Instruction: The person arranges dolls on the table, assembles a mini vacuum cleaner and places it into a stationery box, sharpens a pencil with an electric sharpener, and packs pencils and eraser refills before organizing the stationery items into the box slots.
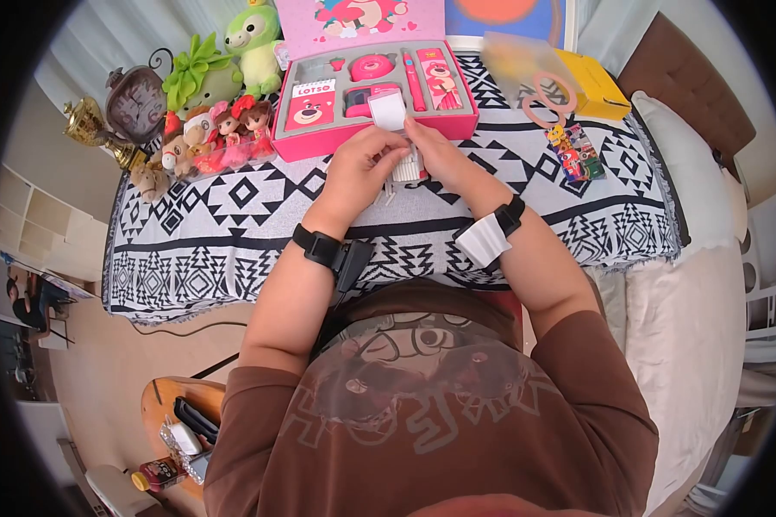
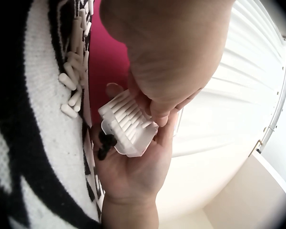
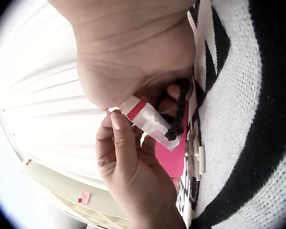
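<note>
My right hand [image 1: 435, 155] holds a small white flip-top box [image 2: 142, 139], its fingers curled round the sides and the lid up. Rows of short white sticks [image 2: 125, 117] fill much of the box, which has a red band on its side in the right wrist view. My left hand [image 1: 359, 168] reaches in from the other side, thumb and forefinger pinched together at a stick by the opening. Beside the box, near the right hand's fingers, hangs a black braided cord [image 3: 178, 114]. Several loose white sticks [image 2: 74, 78] lie on the patterned cloth below.
An open pink gift set box [image 1: 297, 145] stands just beyond the hands. Dolls [image 1: 233, 138], plush toys [image 1: 203, 77], a clock [image 1: 136, 103] and a trophy [image 1: 90, 125] line the left. At right are pink rings [image 1: 550, 99], a yellow box [image 1: 597, 90] and a sticker sheet [image 1: 575, 155].
</note>
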A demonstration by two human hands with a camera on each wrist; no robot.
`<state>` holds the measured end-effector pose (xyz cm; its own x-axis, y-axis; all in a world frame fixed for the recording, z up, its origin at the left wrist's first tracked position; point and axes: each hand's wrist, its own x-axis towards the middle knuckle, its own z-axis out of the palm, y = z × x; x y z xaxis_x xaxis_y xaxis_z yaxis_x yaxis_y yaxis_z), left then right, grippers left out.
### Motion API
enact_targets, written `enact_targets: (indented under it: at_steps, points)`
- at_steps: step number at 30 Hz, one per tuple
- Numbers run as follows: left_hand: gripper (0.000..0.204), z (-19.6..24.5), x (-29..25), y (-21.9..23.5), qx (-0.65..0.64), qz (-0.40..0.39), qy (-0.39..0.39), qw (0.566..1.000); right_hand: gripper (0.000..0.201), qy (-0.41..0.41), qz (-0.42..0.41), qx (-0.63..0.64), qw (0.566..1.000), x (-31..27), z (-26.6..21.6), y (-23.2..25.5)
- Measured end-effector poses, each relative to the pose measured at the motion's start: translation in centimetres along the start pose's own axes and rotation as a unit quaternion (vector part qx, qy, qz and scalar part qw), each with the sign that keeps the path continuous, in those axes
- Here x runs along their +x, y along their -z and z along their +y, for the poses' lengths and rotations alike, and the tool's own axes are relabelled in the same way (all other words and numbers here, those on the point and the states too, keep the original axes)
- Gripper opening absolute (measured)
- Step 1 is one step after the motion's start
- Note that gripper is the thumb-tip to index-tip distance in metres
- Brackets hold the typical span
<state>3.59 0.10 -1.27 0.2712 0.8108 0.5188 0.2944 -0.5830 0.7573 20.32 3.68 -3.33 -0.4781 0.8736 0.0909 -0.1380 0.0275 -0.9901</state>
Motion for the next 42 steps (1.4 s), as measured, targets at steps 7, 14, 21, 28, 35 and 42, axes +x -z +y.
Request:
enact_targets:
  at_steps: [7, 14, 21, 28, 35, 42]
  points:
    - [0.012, -0.5, 0.0, -0.1, 0.035, -0.021, -0.03, 0.999, 0.053, 0.006, 0.009, -0.01, 1.0, 0.1, 0.1, 0.0]
    - [0.014, -0.6, -0.1, -0.2, 0.046, -0.019, -0.024, 0.998, 0.055, 0.004, 0.002, -0.008, 1.0, -0.5, -1.0, -0.7]
    - [0.017, 0.0, 0.0, -0.2, 0.043, 0.0, -0.019, 0.999, 0.055, 0.017, -0.002, -0.022, 1.0, 0.1, 0.1, -0.1]
    - [0.021, -0.7, -0.1, -0.3, 0.077, -0.014, -0.03, 0.997, 0.054, 0.011, -0.013, -0.019, 1.0, -0.2, -0.7, -0.3]
    - [0.027, -0.2, -0.1, -0.2, 0.067, -0.024, -0.013, 0.997, 0.053, 0.013, -0.017, -0.021, 1.0, 0.1, -0.3, 0.1]
    - [0.024, -0.3, -0.1, -0.1, 0.09, -0.031, -0.028, 0.995, 0.053, 0.02, -0.019, -0.007, 1.0, 0.0, -0.3, 0.1]
